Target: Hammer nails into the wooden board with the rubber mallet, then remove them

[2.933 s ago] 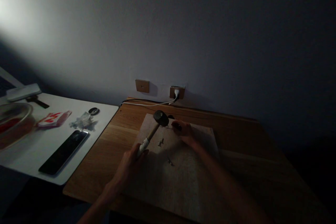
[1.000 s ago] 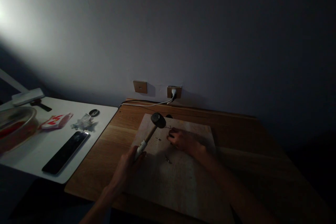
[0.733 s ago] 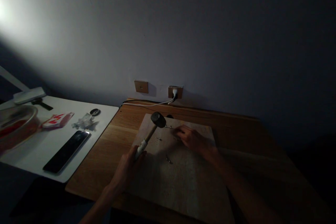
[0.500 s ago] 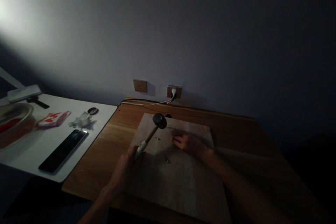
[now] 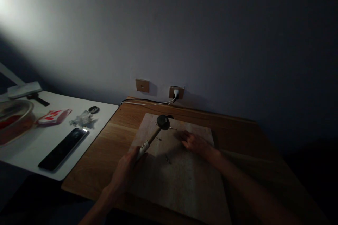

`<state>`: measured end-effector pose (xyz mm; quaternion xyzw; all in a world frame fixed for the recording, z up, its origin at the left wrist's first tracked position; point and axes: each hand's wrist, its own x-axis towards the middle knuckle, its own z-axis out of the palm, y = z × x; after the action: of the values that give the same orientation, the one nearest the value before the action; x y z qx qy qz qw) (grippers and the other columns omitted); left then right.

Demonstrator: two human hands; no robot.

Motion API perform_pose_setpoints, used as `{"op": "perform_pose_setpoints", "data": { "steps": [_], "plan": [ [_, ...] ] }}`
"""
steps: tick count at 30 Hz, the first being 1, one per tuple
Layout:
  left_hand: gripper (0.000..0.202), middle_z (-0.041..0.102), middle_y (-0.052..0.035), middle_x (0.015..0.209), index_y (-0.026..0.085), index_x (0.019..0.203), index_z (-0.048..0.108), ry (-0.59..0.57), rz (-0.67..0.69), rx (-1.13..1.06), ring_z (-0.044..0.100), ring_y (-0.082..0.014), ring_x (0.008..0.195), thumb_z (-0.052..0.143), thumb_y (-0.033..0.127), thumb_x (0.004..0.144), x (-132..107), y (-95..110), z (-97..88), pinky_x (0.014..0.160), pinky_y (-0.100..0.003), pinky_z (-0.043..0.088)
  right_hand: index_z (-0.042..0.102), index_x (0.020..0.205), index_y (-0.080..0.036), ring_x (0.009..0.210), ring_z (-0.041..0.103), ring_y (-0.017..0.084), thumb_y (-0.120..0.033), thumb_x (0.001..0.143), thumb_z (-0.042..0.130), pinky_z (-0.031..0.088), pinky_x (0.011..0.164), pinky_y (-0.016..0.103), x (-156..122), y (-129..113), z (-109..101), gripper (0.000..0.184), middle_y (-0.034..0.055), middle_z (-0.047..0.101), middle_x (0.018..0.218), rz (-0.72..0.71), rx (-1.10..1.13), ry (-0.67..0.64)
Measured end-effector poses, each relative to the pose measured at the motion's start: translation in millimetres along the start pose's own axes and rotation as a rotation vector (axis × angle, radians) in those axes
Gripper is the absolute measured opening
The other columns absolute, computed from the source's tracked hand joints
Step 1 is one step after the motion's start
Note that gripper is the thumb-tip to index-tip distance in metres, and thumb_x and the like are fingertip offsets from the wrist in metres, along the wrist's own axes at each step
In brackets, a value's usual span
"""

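My left hand [image 5: 128, 161] is wrapped round the white grip of a rubber mallet [image 5: 151, 137], which has a wooden handle. Its black head is raised over the far left part of a pale wooden board [image 5: 182, 190]. To the right of the mallet, my right hand [image 5: 195, 144] is low over the board with its fingers bent together. Dim light hides what is in them, if anything. Small metal pieces, perhaps screws, lie on the board: one [image 5: 158, 139] beside the mallet handle, another [image 5: 168, 159] nearer me, and one [image 5: 171, 128] close to the mallet head.
The board lies on a brown wooden table [image 5: 100, 154]. On the white table [image 5: 26, 154] at left are a phone [image 5: 63, 148], a crumpled clear plastic bag [image 5: 83, 117], a red-and-white packet [image 5: 54, 116] and a clear tub [image 5: 18, 126]. Cables [image 5: 148, 105] run along the wall to a socket [image 5: 176, 92].
My right hand has shifted a little to the right and away from the mallet. The mallet head sits slightly farther right, still in my left hand. The view has tilted slightly.
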<state>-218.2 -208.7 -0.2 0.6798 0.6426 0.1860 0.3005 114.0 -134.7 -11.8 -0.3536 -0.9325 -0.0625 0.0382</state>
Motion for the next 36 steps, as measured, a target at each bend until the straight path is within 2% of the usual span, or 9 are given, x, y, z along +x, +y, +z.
{"op": "perform_pose_setpoints", "data": {
  "steps": [4,8,10,12,15,19,25,29,36],
  "plan": [
    [0.022,0.073,-0.0041,0.084,0.024,0.102,0.061,-0.031,0.0,0.025,0.07,-0.0217,0.075,0.048,0.04,0.095,-1.4,1.5,-1.4,0.059,-0.025,0.037,0.073,0.102,-0.017,0.103,0.068,0.024,-0.003,0.09,0.059,0.06,0.082,0.034,3.5,9.2,-5.1,0.023,0.012,0.074,0.106,0.006,0.118,0.049],
    [0.027,0.072,-0.0039,0.082,0.022,0.099,0.061,-0.027,0.011,-0.008,0.069,-0.022,0.074,0.046,0.044,0.095,-0.5,-1.6,0.0,0.058,-0.025,0.037,0.072,0.102,-0.018,0.088,0.072,0.021,-0.023,0.095,0.058,0.058,0.08,0.034,9.2,12.6,3.4,0.016,0.0073,0.076,0.096,0.346,0.478,0.29],
    [0.029,0.071,-0.0034,0.079,0.022,0.099,0.061,-0.029,0.016,-0.03,0.068,-0.0218,0.071,0.046,0.046,0.094,1.1,-2.0,1.7,0.057,-0.026,0.037,0.072,0.104,-0.019,0.082,0.073,0.021,-0.03,0.093,0.06,0.059,0.076,0.035,16.4,13.7,12.8,0.02,0.0059,0.077,0.092,0.541,0.62,0.423],
    [0.031,0.068,-0.0028,0.075,0.021,0.096,0.061,-0.029,0.038,-0.052,0.066,-0.0208,0.067,0.047,0.048,0.092,3.2,0.6,3.0,0.056,-0.026,0.036,0.073,0.102,-0.021,0.082,0.074,0.022,-0.034,0.089,0.061,0.059,0.076,0.036,25.7,14.9,21.7,0.022,0.0055,0.079,0.091,0.649,0.688,0.504],
    [0.03,0.065,-0.0017,0.071,0.02,0.091,0.06,-0.004,0.085,-0.067,0.062,-0.0186,0.063,0.049,0.048,0.091,6.9,10.3,2.4,0.057,-0.026,0.035,0.075,0.088,-0.023,0.084,0.075,0.023,-0.034,0.086,0.062,0.059,0.081,0.037,38.4,16.0,29.6,0.017,0.0053,0.08,0.091,0.651,0.705,0.525],
    [0.028,0.063,0.0001,0.068,0.021,0.088,0.059,0.005,0.109,-0.079,0.059,-0.0164,0.06,0.049,0.047,0.091,11.1,22.6,-1.4,0.057,-0.025,0.034,0.075,0.084,-0.024,0.081,0.073,0.022,-0.032,0.085,0.061,0.058,0.079,0.035,44.6,13.3,32.0,0.016,0.0034,0.079,0.089,0.606,0.713,0.517],
    [0.028,0.06,0.0016,0.064,0.021,0.086,0.058,-0.004,0.131,-0.131,0.056,-0.0145,0.056,0.051,0.047,0.092,11.2,21.4,-3.9,0.054,-0.023,0.034,0.073,0.087,-0.024,0.084,0.071,0.021,-0.028,0.084,0.06,0.056,0.079,0.034,39.6,9.9,32.8,0.014,0.0034,0.077,0.09,0.538,0.707,0.506],
    [0.028,0.06,0.0008,0.063,0.02,0.087,0.058,0.01,0.116,-0.114,0.057,-0.0151,0.055,0.051,0.047,0.091,11.9,20.6,-6.4,0.053,-0.024,0.032,0.07,0.085,-0.023,0.083,0.07,0.021,-0.026,0.082,0.06,0.056,0.079,0.034,40.4,11.4,34.3,0.01,0.0033,0.076,0.088,0.555,0.685,0.485],
    [0.025,0.058,0.0013,0.061,0.021,0.087,0.058,-0.065,0.171,-0.018,0.057,-0.0152,0.055,0.051,0.044,0.092,28.6,36.2,-25.0,0.053,-0.024,0.029,0.064,0.108,-0.022,0.067,0.067,0.018,-0.026,0.081,0.063,0.056,0.066,0.029,43.4,6.3,42.5,0.027,0.0013,0.073,0.081,0.613,0.662,0.527]
  ]
}}
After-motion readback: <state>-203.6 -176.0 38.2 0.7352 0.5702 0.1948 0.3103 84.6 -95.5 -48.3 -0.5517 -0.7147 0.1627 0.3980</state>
